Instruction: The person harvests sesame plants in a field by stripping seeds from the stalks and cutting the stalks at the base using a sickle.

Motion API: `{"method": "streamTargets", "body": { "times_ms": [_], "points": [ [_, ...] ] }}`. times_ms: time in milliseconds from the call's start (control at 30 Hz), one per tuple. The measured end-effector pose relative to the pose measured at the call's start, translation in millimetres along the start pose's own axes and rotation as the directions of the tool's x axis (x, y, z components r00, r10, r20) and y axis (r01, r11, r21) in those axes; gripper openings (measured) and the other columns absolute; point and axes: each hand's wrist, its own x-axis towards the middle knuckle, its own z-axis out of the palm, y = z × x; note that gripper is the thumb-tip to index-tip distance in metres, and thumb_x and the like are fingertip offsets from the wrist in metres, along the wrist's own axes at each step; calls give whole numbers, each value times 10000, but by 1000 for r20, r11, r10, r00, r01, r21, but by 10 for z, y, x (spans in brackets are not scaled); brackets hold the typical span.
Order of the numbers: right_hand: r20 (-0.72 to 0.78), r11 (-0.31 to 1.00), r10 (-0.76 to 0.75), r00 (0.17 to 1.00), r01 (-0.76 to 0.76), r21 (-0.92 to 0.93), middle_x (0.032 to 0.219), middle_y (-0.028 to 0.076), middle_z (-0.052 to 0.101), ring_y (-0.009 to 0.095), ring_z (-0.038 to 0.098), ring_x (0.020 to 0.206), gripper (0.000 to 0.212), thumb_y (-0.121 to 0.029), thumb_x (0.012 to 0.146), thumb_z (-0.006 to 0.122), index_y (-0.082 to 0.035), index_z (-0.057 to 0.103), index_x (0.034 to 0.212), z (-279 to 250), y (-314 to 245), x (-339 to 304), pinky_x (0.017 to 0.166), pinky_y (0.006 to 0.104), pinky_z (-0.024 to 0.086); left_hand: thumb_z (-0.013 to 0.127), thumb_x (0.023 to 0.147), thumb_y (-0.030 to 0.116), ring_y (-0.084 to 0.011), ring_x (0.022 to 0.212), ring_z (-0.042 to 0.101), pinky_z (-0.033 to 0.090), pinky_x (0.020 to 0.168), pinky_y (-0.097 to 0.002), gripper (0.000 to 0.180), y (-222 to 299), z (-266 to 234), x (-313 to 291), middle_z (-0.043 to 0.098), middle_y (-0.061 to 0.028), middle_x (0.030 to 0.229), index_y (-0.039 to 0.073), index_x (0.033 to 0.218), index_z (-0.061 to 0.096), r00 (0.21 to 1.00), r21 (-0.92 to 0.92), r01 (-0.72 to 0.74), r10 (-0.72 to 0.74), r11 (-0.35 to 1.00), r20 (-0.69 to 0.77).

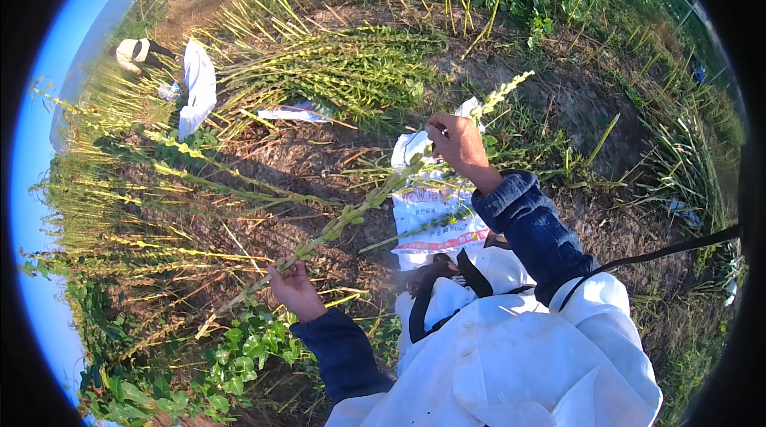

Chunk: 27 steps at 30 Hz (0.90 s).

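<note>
A long green sesame stalk (351,215) set with pods runs slantwise across the middle, its thinner tip up to the right. My left hand (297,291) is closed round its lower, barer part. Higher up, my right hand (459,144) has its fingers curled and pinched at the podded upper part; my fingers partly hide the stem there. Beneath the right hand, a white printed sack (431,207) lies before my legs, and a smaller green podded stem crosses over it.
Cut stalks lie in a large pile (343,72) beyond. Standing stalks (88,195) fill the left side, with leafy vines (239,351) at lower left. A white bag (198,88) stands near another person (140,54), who bends over at far left. Stubble sticks up from the soil.
</note>
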Motion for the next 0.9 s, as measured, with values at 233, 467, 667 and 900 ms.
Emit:
{"method": "streamTargets", "body": {
  "times_ms": [233,467,667,900],
  "points": [
    [-209,983,-178,962,181,-2,1015,185,626,254,644,865,326,-132,825,602,24,537,1104,-229,105,109,684,321,526,572,920,248,-182,809,625,563,663,-306,221,-47,-20,70,641,-96,891,31,960,573,996,-51,88,-86,995,38],
    [150,858,351,924,-381,345,793,74,646,135,653,694,193,-160,876,568,13,590,957,-579,269,-525,567,276,496,561,926,218,-215,820,619,557,703,-316,215,-68,-5,152,635,-136,900,6,963,563,989,-184,149,-150,972,9],
    [-80,872,401,912,-353,340,1043,86,555,154,652,759,265,-130,872,582,-36,496,1104,-208,831,-478,444,253,466,563,924,191,-224,823,606,553,717,-334,208,-18,76,108,625,-154,911,-13,961,554,982,-236,189,-189,953,21],
    [131,683,654,745,-656,320,818,47,596,175,678,689,216,-248,882,568,-32,568,881,-13,1290,-595,440,282,455,579,913,178,-221,842,609,557,716,-334,175,107,150,17,634,-134,918,7,952,576,987,-225,161,-154,961,51]
  ]
}}
